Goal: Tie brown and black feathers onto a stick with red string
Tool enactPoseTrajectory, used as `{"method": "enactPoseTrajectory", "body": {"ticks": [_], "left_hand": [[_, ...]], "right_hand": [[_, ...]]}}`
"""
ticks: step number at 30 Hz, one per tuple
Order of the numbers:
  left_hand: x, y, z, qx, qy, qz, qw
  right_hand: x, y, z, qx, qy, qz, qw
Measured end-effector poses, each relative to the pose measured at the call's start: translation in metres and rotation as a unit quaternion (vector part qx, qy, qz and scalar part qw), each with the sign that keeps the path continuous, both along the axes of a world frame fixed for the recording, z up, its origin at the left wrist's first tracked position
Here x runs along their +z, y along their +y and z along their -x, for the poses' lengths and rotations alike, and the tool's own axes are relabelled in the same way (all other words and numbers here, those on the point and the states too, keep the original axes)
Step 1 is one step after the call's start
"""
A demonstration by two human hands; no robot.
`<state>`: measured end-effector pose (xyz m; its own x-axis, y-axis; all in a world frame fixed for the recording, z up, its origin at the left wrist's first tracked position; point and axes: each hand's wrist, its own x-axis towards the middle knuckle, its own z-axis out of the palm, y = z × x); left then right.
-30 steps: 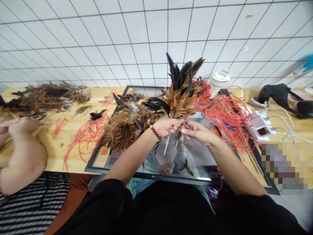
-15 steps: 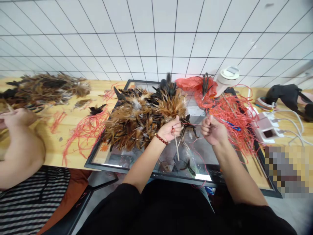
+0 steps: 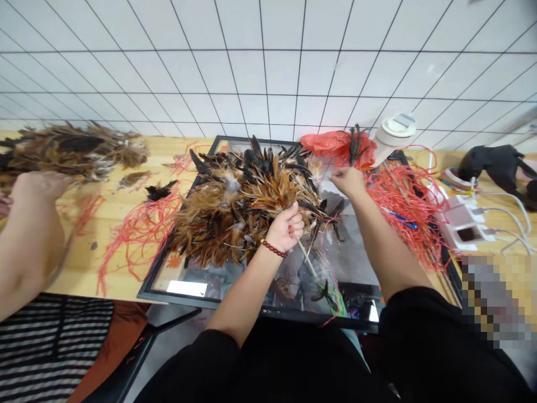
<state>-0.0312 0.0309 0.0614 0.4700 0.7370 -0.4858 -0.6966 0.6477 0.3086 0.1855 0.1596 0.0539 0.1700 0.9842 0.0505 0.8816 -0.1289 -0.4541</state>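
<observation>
My left hand (image 3: 286, 228), with a beaded bracelet at the wrist, is closed round the stick of a feather duster (image 3: 271, 187). Brown and black feathers fan out above the fist, and the pale bare stick (image 3: 307, 258) juts out below. A thin red string (image 3: 334, 274) trails down over the glass to the right of this hand. My right hand (image 3: 349, 182) is closed in a pinch just right of the feathers, near the red plastic bag (image 3: 325, 144). Whatever its fingertips hold, if anything, is too small to make out. A feather pile (image 3: 213, 224) lies under and left of the duster.
A black-framed glass panel (image 3: 235, 291) lies on the wooden table (image 3: 79, 274). Tangled red strings (image 3: 403, 207) with a blue tool (image 3: 400, 218), a white lidded cup (image 3: 394, 134) and a white charger (image 3: 461, 224) are at right. A co-worker's arm (image 3: 33, 235) reaches over feathers at left.
My right hand has left the stretched string and moved up and slightly left to the feathers' edge. The string now hangs slack. My left hand has shifted left and down, tilting the duster.
</observation>
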Motion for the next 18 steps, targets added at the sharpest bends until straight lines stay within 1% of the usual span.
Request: {"method": "enactPoseTrajectory", "body": {"ticks": [2,4,6,8,10,11,12,13,15,16,17,18], "left_hand": [[0.0,-0.001,0.004,-0.01,-0.02,-0.001,1.0],[-0.001,-0.002,0.007,-0.012,-0.043,0.001,0.999],[-0.002,-0.002,0.009,-0.006,-0.073,-0.001,0.997],[-0.005,-0.001,0.011,-0.001,-0.101,-0.004,0.995],[-0.008,0.001,0.011,0.004,-0.115,-0.004,0.993],[-0.01,0.003,0.011,0.008,-0.116,-0.003,0.993],[-0.011,0.004,0.011,0.012,-0.115,-0.002,0.993],[-0.013,0.005,0.01,0.013,-0.113,-0.002,0.993],[-0.015,0.007,0.009,0.015,-0.111,-0.005,0.994],[-0.016,0.007,0.008,0.014,-0.111,-0.006,0.994],[-0.016,0.008,0.008,0.014,-0.11,-0.006,0.994],[-0.017,0.008,0.007,0.013,-0.108,-0.005,0.994]], "right_hand": [[-0.005,0.021,0.025,0.024,-0.011,0.047,0.999],[-0.008,0.035,0.041,0.021,-0.015,0.08,0.996],[-0.008,0.041,0.043,0.011,-0.018,0.09,0.996],[-0.002,0.037,0.035,0.006,-0.017,0.073,0.997],[0.009,0.019,0.025,-0.005,0.03,0.03,0.999],[0.014,0.005,0.022,-0.01,0.085,0.003,0.996],[0.019,-0.011,0.022,-0.009,0.164,-0.015,0.986],[0.024,-0.03,0.024,0.003,0.254,-0.019,0.967],[0.028,-0.069,0.037,0.063,0.406,0.015,0.911],[0.027,-0.086,0.046,0.089,0.452,0.034,0.887],[0.025,-0.1,0.056,0.106,0.482,0.046,0.869],[0.022,-0.111,0.066,0.116,0.497,0.048,0.859]]}}
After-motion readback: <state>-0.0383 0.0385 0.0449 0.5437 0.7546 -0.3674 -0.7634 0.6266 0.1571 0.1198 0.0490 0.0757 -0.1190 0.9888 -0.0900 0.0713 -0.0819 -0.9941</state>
